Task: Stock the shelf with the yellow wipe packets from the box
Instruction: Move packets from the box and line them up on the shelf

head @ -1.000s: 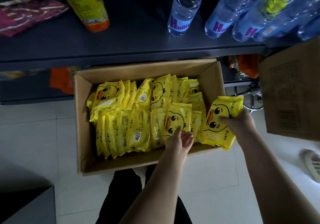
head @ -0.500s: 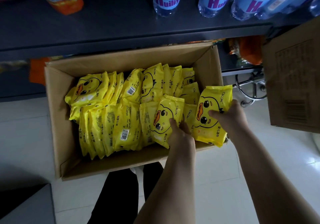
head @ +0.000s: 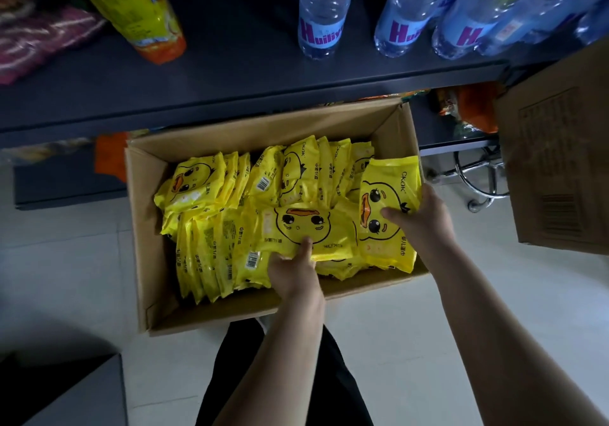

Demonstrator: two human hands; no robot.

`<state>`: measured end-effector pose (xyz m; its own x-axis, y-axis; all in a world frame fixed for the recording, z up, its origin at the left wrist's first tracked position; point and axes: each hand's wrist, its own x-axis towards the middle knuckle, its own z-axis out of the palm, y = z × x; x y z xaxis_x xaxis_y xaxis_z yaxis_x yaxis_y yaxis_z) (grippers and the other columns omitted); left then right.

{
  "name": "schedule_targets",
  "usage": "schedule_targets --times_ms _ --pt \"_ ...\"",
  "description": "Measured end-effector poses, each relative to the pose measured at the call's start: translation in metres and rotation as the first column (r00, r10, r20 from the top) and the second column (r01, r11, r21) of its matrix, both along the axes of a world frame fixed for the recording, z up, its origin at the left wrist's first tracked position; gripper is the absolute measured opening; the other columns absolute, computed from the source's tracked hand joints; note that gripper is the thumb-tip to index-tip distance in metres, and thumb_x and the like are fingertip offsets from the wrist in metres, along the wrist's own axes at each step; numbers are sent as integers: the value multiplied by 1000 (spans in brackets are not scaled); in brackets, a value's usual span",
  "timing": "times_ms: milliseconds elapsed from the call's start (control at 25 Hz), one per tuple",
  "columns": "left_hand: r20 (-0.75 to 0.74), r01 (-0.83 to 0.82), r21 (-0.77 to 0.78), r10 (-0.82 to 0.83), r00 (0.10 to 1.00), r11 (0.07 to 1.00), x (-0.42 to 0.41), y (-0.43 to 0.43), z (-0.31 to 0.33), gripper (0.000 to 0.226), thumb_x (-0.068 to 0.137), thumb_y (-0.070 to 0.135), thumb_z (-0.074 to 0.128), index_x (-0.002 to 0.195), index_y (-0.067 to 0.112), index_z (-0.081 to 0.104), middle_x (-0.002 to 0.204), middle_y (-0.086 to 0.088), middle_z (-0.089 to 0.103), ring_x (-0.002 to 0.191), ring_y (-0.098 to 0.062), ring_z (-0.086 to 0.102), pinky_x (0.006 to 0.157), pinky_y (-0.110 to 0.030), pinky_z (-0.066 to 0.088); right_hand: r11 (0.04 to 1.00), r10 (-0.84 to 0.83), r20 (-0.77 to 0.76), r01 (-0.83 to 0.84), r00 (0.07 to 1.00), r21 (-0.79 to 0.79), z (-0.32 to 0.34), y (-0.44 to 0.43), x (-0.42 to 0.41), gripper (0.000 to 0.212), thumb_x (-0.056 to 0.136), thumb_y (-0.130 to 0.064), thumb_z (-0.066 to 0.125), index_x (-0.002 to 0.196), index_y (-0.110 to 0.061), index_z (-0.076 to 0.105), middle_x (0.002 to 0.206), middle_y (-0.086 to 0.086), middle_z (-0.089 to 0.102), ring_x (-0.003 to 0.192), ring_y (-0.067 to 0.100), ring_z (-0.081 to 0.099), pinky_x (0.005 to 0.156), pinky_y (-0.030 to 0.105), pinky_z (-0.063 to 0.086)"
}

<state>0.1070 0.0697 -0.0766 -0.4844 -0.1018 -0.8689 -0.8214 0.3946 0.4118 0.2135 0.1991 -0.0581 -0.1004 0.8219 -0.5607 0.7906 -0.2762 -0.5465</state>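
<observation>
**Yellow wipe packets [head: 211, 237]: slips and snags to watch for**

Left hand [head: 293, 270] pinches the near edge of a duck-face packet [head: 306, 231] at the centre of the frame, thumb on top and fingers tucked underneath. This packet lies flat across the upright ones below it. Right hand [head: 425, 221] grips a second packet [head: 389, 214], fingers curled onto its printed face, holding it upright by the right wall of the cardboard box [head: 145, 228]. The other yellow wipe packets stand packed on edge inside the box, which sits on the pale floor just below the dark shelf [head: 230, 73].

The film looks slick, so an edge pinch like the left one may let the packet slide out as it rises, back into the box or onto the floor. The packets are pressed close, and a lifted one could drag a neighbour up and over the rim. The shelf's front lip seems to hang over the far side of the box, so a straight upward lift could catch a packet on it. On the shelf, the water bottles [head: 321, 13] at upper centre and right and the yellow drink bottle [head: 141, 13] at upper left leave a bare gap between them. A careless placement there could topple a bottle.
</observation>
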Motion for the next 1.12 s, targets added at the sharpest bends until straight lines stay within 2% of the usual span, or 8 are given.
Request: schedule_targets --times_ms 120,240,480,600,720,840,1040,1120 --pt "-220 130 4 -126 967 992 -26 -15 14 30 78 10 72 87 7 43 83 -9 58 67 -20 55 71 -40 54 1000 -31 -61 31 998 -1 13 -8 -11 48 73 -19 79 113 -14 52 97 0 59 86 21 57 72 30 46" --pt "-369 240 2 -222 902 971 -51 -35 29 36 75 12 75 99 10 48 98 -12 63 90 -30 63 84 -50 52 998 -65 -98 64 993 -14 29 -19 -22 41 71 -21 81 99 -17 50 90 -1 60 84 23 60 72 34 50" --pt "-581 370 32 -284 763 928 -97 -78 94 15 84 19 66 97 9 64 90 -3 65 82 -19 58 73 -28 44 998 -44 -218 50 975 24 90 -56 -45 29 73 -20 79 79 -24 51 75 -9 58 69 9 55 58 24 43" --pt "-635 453 60 -316 705 890 -122 -113 134 7 87 23 62 90 17 63 82 1 65 76 -19 59 67 -29 46 996 29 -266 -4 964 92 134 -83 -60 28 74 -18 79 92 -20 57 81 -7 62 72 9 58 59 23 44" --pt "-732 554 29 -360 579 832 -157 -160 197 15 86 29 62 84 14 61 79 -4 65 74 -25 58 70 -39 47 979 119 -303 -60 945 197 199 -117 -85 33 73 -18 79 101 -15 63 91 -2 68 82 17 63 69 27 47" --pt "-828 592 -25 -349 440 805 -194 -205 280 28 77 38 65 82 11 59 73 -2 62 71 -23 57 62 -35 40 946 209 -343 -101 916 308 281 -149 -112 36 73 -19 79 103 -12 62 91 -1 66 83 18 62 70 28 48" --pt "-921 597 5 -229 315 802 -245 -257 411 14 80 16 71 87 9 62 81 -1 67 72 -13 63 61 -19 47 876 310 -351 -122 884 466 414 -179 -155 42 70 -26 81 101 -11 57 93 4 65 84 24 63 71 36 52" --pt "-950 583 -50 -219 223 811 -265 -269 460 11 79 18 72 81 12 63 77 1 66 75 -19 64 66 -29 47 840 361 -360 -132 860 526 464 -187 -172 37 70 -25 81 95 -10 58 91 7 67 84 26 65 74 41 55"
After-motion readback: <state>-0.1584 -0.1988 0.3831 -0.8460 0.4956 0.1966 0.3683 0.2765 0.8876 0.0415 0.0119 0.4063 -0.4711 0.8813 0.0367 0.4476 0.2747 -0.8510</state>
